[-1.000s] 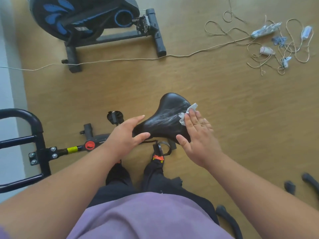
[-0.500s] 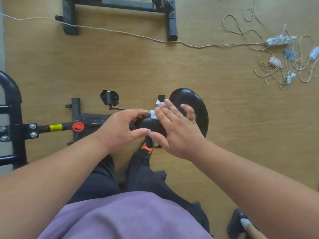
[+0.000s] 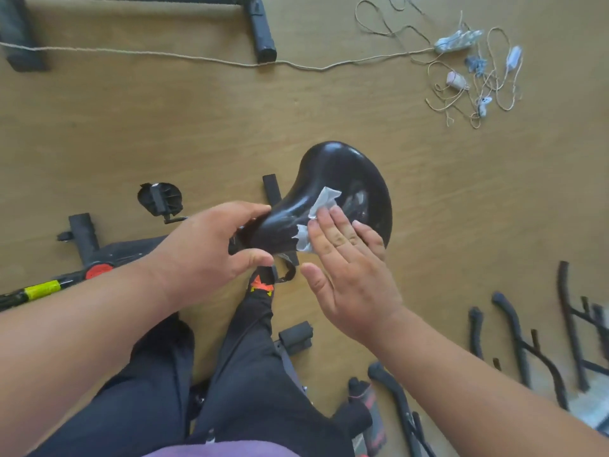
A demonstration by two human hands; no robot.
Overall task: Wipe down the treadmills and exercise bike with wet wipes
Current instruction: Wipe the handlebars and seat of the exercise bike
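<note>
The saddle (image 3: 342, 179) was black and glossy — smooth like vinyl or moulded plastic, with wet streaks catching the light. The wet wipe (image 3: 321, 201) on it looked like thin, crumpled white cloth-paper, matt and limp. The floor (image 3: 164, 127) had a tan wood-grain finish with a dull sheen. The bike frame (image 3: 85, 239) beneath was matt black metal, with a shiny yellow band. The cord (image 3: 197, 59) across the floor looked pale and braided — slightly rough.

The black glossy bike saddle (image 3: 333, 179) shows wet streaks; a crumpled white wet wipe (image 3: 314, 219) lies on its middle.
</note>
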